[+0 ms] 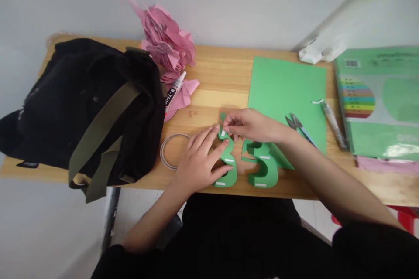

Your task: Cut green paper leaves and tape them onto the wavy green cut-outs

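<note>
Green paper 3-shaped cutout partly under left hand, fingers spread flat. Right hand pinching small white strip at cutout's upper end. Glossy plastic pack holds green sheets; black fabric bag, contents hidden.

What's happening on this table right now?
A person is working on green paper cutouts with both hands. The left hand is spread over the left cutout, and the right hand pinches at a white strip near its upper end. The right cutout lies beside it, also bearing white strips. A tape roll sits partly behind the left hand, and snips lie on the green sheet, past the right forearm.
</note>
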